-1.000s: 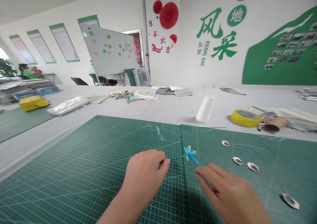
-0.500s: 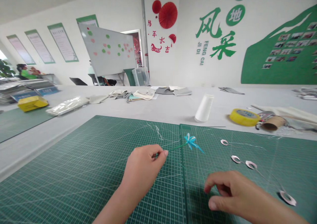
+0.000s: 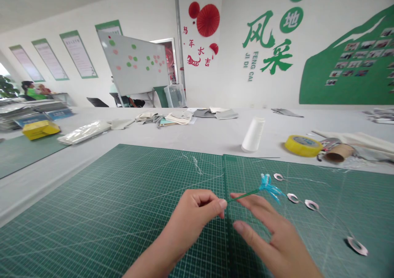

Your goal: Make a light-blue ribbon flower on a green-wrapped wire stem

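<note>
Between the thumb and fingers of my left hand (image 3: 200, 212) is the green stem of a small blue beaded flower (image 3: 268, 185). The stem points right and slightly up, with the blue head and its trailing strands at the far end. My right hand (image 3: 271, 233) is just right of the left one, thumb and fingers apart, its fingertips close by the stem; whether they touch it I cannot tell. Both hands are above the green cutting mats (image 3: 147, 196). Several pale oval rings on thin wires, one being a wire ring (image 3: 312, 205), lie to the right.
A white thread cone (image 3: 253, 134) stands behind the mats. Right of it are a yellow tape roll (image 3: 303, 146) and a cardboard tube (image 3: 339, 152). Loose white thread (image 3: 197, 165) lies on the mat. Fabric pieces (image 3: 178, 117) and a yellow box (image 3: 41, 129) sit further back.
My left hand has moved right and toward me, carrying the flower along. My right hand has come left to the stem, its fingers straightening from a curl.
</note>
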{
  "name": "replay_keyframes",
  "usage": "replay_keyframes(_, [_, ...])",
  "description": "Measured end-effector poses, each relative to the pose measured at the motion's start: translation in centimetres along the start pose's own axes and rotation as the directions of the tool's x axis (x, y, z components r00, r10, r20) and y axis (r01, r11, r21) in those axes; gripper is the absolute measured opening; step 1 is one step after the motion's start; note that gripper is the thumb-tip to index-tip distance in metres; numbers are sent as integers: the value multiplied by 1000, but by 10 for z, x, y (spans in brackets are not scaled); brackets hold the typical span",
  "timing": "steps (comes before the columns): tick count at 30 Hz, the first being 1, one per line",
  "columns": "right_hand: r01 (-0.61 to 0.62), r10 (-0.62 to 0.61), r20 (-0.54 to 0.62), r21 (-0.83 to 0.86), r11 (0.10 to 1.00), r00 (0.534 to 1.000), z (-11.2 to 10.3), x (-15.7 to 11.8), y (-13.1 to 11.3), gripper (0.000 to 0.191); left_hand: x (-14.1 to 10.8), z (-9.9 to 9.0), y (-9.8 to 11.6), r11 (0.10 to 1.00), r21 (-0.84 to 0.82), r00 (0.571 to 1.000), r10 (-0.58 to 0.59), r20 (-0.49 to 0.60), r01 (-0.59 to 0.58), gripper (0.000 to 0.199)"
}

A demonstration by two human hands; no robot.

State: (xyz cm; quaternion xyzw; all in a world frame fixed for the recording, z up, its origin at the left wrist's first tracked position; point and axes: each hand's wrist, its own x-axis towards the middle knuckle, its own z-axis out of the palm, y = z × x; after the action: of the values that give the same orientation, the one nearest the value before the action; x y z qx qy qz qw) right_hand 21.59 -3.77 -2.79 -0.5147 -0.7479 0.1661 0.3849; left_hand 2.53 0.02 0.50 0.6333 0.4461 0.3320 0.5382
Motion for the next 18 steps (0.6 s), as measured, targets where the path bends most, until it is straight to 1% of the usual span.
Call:
replay_keyframes(2, [-32,30,25,101,994,999,7,-4,-7,31,0,6,-3,999,-36,1000,6,9,-5,27])
replay_keyframes(4, [-91,86,33,235,968,996,14,-7,-10,31,-1,12,-6,995,-96,1000,-1,27,3,26])
replay_keyframes(5, [-130,126,32,324,937,991,17,-9,-10,30,-1,15,-7,991,-132,999,-10,47,16,26])
replay_keyframes(7, [-202,221,23,505,839,975,22,-11,-10,25,-2,19,-8,971,-231,996,-37,86,56,26])
replay_keyframes(9, [-230,296,3,634,738,955,23,-13,-11,21,-4,22,-7,957,-272,991,-67,113,96,27])
replay_keyframes(10, [-226,315,-10,673,704,949,23,-13,-11,18,-4,23,-6,955,-275,989,-85,120,115,27])
replay_keyframes(12, [-197,315,-38,706,680,948,19,-13,-10,13,-6,24,-4,951,-267,985,-123,123,152,27])
replay_keyframes(15, [-178,291,-64,661,729,955,12,-12,-8,7,-7,24,-2,942,-274,978,-158,138,191,27])
replay_keyframes(16, [-176,283,-68,642,746,957,11,-11,-7,7,-7,24,-3,936,-288,974,-165,155,204,28])
replay_keyframes(18, [-172,271,-61,637,752,961,10,-10,-6,7,-7,24,-4,914,-330,964,-175,199,234,29])
